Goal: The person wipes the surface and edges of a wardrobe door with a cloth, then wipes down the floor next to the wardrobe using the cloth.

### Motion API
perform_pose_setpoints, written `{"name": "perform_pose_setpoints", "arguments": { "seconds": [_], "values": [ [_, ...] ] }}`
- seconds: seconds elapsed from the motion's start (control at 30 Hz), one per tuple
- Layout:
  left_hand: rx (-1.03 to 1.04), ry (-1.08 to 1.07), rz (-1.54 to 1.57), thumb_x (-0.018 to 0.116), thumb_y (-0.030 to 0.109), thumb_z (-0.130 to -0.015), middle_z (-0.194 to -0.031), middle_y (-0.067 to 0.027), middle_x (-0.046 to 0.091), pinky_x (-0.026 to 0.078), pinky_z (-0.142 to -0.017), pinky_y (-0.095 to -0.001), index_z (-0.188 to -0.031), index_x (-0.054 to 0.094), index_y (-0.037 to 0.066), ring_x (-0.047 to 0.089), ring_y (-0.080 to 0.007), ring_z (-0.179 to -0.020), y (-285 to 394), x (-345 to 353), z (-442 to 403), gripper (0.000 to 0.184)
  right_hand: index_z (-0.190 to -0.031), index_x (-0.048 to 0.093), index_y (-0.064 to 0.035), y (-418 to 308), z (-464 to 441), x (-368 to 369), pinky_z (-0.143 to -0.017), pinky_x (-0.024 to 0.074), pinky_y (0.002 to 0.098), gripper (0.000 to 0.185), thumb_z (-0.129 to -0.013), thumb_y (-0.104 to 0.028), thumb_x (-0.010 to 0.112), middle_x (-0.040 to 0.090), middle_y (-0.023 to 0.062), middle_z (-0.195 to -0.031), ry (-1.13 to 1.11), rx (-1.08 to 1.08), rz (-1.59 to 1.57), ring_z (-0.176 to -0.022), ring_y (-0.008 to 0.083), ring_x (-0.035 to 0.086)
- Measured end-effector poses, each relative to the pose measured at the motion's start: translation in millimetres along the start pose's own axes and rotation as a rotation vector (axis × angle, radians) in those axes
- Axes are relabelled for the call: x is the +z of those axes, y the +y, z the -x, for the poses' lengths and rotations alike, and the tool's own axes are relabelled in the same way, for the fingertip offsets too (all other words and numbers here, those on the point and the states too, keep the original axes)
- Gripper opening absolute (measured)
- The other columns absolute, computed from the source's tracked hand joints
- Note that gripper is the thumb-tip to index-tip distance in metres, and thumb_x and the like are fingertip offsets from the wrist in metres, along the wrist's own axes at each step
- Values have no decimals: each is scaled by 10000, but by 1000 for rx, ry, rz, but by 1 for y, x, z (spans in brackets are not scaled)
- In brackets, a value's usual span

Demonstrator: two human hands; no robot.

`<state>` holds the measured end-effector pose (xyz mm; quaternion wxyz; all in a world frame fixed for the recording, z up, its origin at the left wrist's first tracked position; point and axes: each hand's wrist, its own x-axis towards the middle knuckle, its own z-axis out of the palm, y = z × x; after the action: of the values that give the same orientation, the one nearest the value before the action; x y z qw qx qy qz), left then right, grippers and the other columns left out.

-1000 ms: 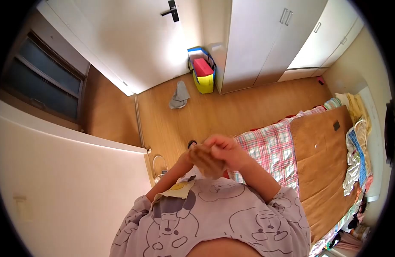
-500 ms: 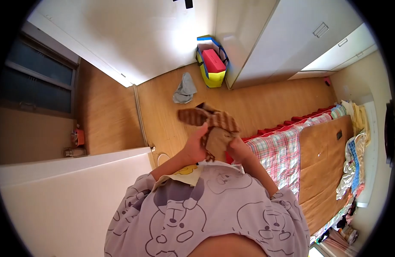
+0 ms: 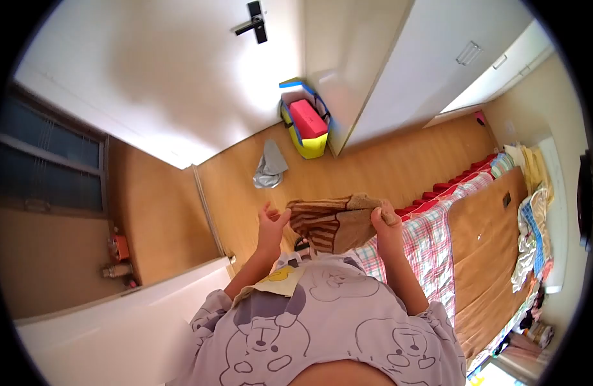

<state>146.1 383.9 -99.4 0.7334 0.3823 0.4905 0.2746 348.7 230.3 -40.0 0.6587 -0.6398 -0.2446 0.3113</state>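
A brown and tan striped cloth (image 3: 332, 222), possibly a towel or a garment, is spread out in front of my body. My right hand (image 3: 389, 233) grips its right end, thumb pressed on the fabric and a bunched bit showing by the fingers. At the cloth's left edge is my left hand (image 3: 270, 230), fingers apart and raised, the thumb close to the fabric; whether it touches is hard to make out. Dark stripes show on the left part of the cloth, plainer tan on the right.
A grey cloth (image 3: 270, 166) lies on the wooden floor (image 3: 229, 193). Beside the cabinet stands a yellow-blue bag (image 3: 312, 147) holding a pink box (image 3: 307, 119). To the right is a bed with a plaid cover (image 3: 420, 244) and a brown mat (image 3: 486, 257). A white door (image 3: 161, 77) is ahead.
The bunched cloth has been opened out wider between my hands. My hands have moved apart, and the left fingers have come off the fabric. The view has tilted up slightly.
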Motion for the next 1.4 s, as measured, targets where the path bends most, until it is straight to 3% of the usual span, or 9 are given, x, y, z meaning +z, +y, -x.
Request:
{"name": "perform_pose_setpoints", "arguments": {
  "seconds": [0.17,0.33,0.37,0.4,0.57,0.8,1.0,1.17,1.4],
  "values": [
    [296,-476,-347,559,216,-925,-1450,-183,275,338,-1024,-356,-1447,234,66,385,-227,-1239,-8,34,-23,633,-1093,574,-8,-7,-29,7,-817,461,265,356,-962,-335,518,603,27,-1023,-98,378,-366,-920,105,557],
    [-512,-721,558,415,327,-996,-1341,-111,480,411,-1027,-405,-1382,375,105,501,-253,-1209,50,106,-16,447,-1241,484,-4,-17,-67,3,-904,447,305,470,-927,-340,579,578,64,-1154,-318,343,-194,-1069,153,536],
    [-513,-734,539,415,327,-996,-1341,-111,480,411,-1027,-405,-1382,375,105,501,-253,-1209,57,123,-22,447,-1294,439,-8,-15,-82,-4,-939,427,330,569,-866,-319,648,527,94,-1228,-254,-55,104,-1127,192,504],
    [-351,-593,375,408,333,-999,-1319,-106,494,446,-984,-389,-1353,398,103,525,-245,-1179,64,142,-28,422,-1346,394,-11,-18,-97,-14,-974,407,355,692,-805,-298,717,477,123,-1303,-173,-446,403,-1186,231,472],
    [7,-335,180,435,334,-993,-1237,-90,542,522,-855,-337,-1277,449,100,586,-227,-1083,59,227,-86,369,-1431,294,-55,-16,-163,-71,-1059,328,382,896,-688,-176,782,310,158,-1424,-229,-431,317,-1301,281,348],
    [455,-894,-220,501,268,-966,-1450,-130,275,281,-1091,-348,-1440,168,19,335,-236,-1324,65,368,-94,630,-1441,265,-75,-28,-234,-156,-1007,396,341,725,-828,-42,651,463,96,-1310,-84,-136,-374,-1194,204,464],
    [1296,-447,-935,623,184,-863,-1397,-191,321,289,-1054,-412,-1394,304,-15,344,-324,-1273,99,414,-102,651,-1389,310,-42,-68,-293,-190,-940,447,301,576,-889,-26,595,485,85,-1264,132,-176,-363,-1130,150,504],
    [1380,60,-895,608,171,-873,-1396,-192,320,278,-1053,-422,-1402,307,12,306,-340,-1291,142,407,-162,630,-1417,275,-28,-146,-348,-188,-1066,311,419,721,-783,64,606,273,185,-1450,352,-1008,213,-1317,336,329],
    [1396,192,-776,521,82,-920,-1381,-191,300,355,-985,-361,-1460,212,33,394,-298,-1220,208,453,-221,624,-1299,510,-153,-140,-449,-117,-994,321,510,657,-689,67,614,314,210,-1406,381,-1057,451,-1225,421,334]
  ]
}}
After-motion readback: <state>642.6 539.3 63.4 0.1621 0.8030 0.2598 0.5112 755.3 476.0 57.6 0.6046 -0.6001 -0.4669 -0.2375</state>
